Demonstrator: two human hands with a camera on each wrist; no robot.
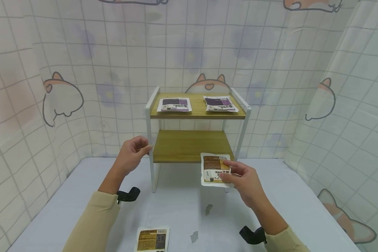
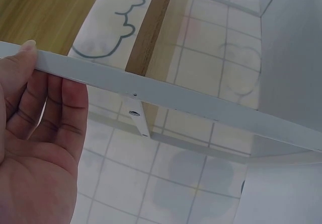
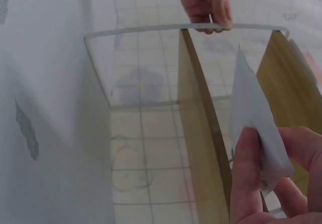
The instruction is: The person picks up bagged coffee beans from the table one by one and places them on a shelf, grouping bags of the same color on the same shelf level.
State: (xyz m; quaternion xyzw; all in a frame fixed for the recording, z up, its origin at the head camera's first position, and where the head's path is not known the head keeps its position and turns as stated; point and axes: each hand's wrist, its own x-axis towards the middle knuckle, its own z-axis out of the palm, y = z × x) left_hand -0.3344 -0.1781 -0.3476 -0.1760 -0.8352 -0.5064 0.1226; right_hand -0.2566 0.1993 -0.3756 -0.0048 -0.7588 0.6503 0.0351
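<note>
My left hand (image 1: 130, 155) grips the white left front post (image 2: 196, 103) of a two-tier shelf rack, with the thumb on one side and curled fingers on the other. My right hand (image 1: 247, 182) pinches a flat white sachet (image 1: 211, 180) with a brown and yellow label. The sachet is held upright in front of the right part of the lower wooden shelf (image 1: 192, 145), overlapping its front edge in the head view. From the right wrist, the plain pale back of the sachet (image 3: 256, 113) faces the camera, between thumb and fingers.
On the upper shelf (image 1: 196, 113) lie two white sachets with purple labels, one left (image 1: 174, 104) and one right (image 1: 220, 104). Another brown-and-yellow sachet (image 1: 152, 241) lies on the white table (image 1: 176, 206) at the near edge. A checked curtain (image 1: 119, 70) surrounds the back and sides.
</note>
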